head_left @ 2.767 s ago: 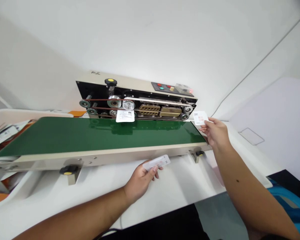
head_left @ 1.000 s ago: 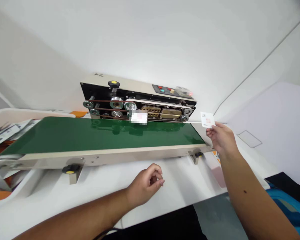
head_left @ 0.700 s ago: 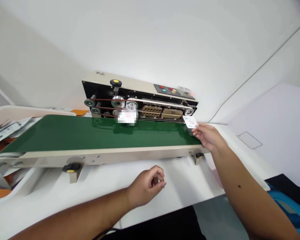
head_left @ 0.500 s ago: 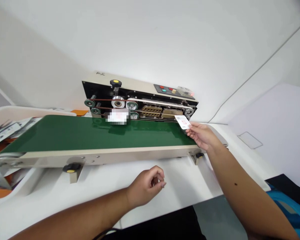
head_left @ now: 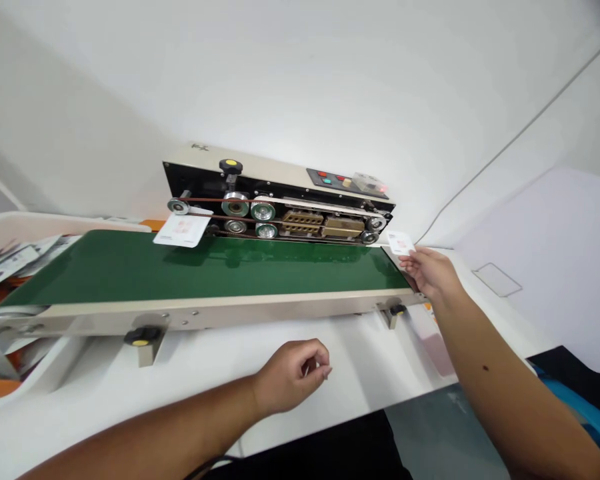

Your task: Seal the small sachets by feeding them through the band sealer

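At the right end of a band sealer [head_left: 260, 175], my right hand [head_left: 433, 270] pinches a small white packet [head_left: 400, 243] by its near edge. That packet is held just beyond the end of the green conveyor belt [head_left: 130, 270]. A second white packet [head_left: 183, 230], with pale red print, is at the left end of the sealer, its top edge by the drive bands and its body over the belt. My left hand [head_left: 295, 375] is loosely curled in front of the sealer over the white table, thumb near the index finger, with nothing visible in it.
A white bin [head_left: 65, 363] at the left holds many packets and orange pieces under the belt's end. Black knobs [head_left: 143, 335] stick out along the conveyor's front. A pinkish container [head_left: 437, 350] sits below my right forearm. A cable [head_left: 480, 170] runs down the wall.
My right hand has moved right with its packet, away from the sealer's rollers. The other packet has travelled left along the belt. My left hand has stayed in place.
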`<state>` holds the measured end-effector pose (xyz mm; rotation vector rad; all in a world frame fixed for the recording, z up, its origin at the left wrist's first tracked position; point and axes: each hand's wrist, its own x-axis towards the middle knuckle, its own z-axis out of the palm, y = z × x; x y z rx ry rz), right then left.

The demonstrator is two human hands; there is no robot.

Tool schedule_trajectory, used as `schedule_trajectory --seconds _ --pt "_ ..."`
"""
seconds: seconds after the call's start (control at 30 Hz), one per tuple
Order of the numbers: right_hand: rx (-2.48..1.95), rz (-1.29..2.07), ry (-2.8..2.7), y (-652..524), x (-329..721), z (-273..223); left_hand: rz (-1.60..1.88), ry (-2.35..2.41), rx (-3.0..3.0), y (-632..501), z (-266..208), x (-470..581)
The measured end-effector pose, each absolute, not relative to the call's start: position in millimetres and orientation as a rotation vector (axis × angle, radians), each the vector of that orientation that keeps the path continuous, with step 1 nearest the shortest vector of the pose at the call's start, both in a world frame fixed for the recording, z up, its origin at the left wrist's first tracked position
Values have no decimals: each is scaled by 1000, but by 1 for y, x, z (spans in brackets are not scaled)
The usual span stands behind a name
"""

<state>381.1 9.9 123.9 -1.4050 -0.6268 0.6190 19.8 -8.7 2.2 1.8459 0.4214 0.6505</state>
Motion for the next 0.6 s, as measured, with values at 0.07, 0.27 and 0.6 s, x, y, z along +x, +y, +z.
schedule_trajectory --seconds 0.07,0.27,0.6 --pt "-1400 697 -658 19 373 123 658 418 1859 -8 2 20" --pt "-1420 894 -731 43 336 130 668 416 1868 -5 2 20" --pt "-1600 -239 -843 -37 378 113 648 405 1854 -3 -5 20"
